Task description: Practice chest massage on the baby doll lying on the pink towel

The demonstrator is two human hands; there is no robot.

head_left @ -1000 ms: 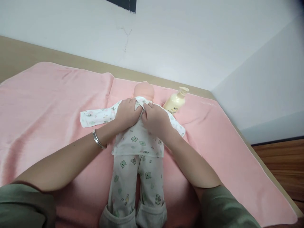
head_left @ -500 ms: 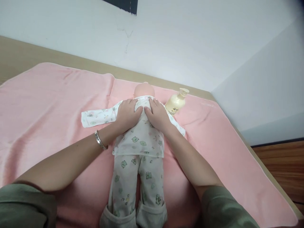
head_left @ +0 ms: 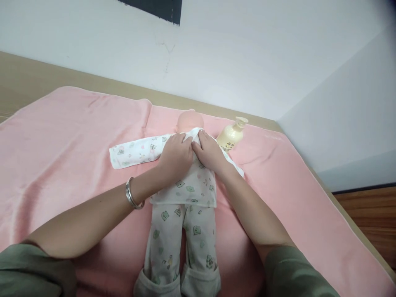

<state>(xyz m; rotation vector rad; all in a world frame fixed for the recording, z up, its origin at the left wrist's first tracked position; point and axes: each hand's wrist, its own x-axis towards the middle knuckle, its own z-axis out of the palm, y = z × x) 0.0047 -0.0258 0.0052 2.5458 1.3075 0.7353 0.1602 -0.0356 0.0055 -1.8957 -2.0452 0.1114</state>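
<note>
A baby doll lies with its head toward the wall on a pink towel. It wears a white printed top and matching trousers. My left hand and my right hand rest side by side on the doll's upper body, just below the head. The fingers of both lie fairly flat on the fabric, their tips at the collar. A silver bangle circles my left wrist. One sleeve of the top stretches out to the left.
A cream pump bottle lies on the towel right of the doll's head. The towel covers a wooden surface that meets a white wall. Wood flooring shows beyond the right edge.
Both hands went from bunching the collar fabric to lying flatter on the doll's upper body. The view shifted slightly downward.
</note>
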